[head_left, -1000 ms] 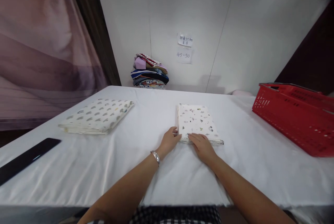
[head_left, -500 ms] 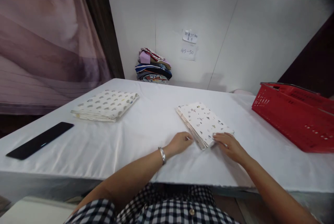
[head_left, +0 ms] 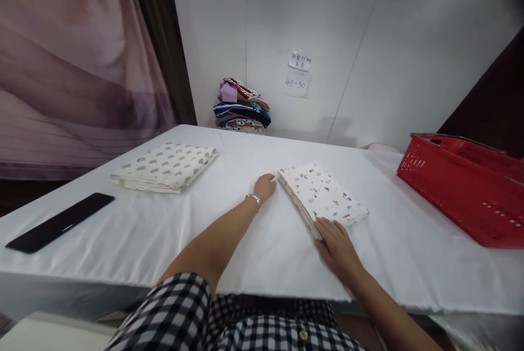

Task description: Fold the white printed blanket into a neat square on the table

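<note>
Fingertips (head_left: 324,224) of the right hand (head_left: 338,247) lie flat and together against the near corner of a folded printed cloth (head_left: 323,195), pressing rather than gripping, while the left hand (head_left: 264,186) rests loosely curled on the white table cover (head_left: 254,242) just beside the cloth's far left corner, holding nothing.

Half a second ago both hands flanked the cloth's near edge; the left has since slid forward along its side to the far corner, and the right has dropped back to the near corner. A second ago the cloth lay square to the person; it now sits turned at an angle, its stacked folds showing along the left edge. The shift suggests the bundle is being squared and straightened rather than lifted.

A second folded cloth (head_left: 166,167) lies well apart to the left, near a flat black object (head_left: 59,222). A red basket (head_left: 466,187) stands at the right, and a pile of coloured fabrics (head_left: 241,106) sits against the wall beneath two paper notes (head_left: 298,70).
</note>
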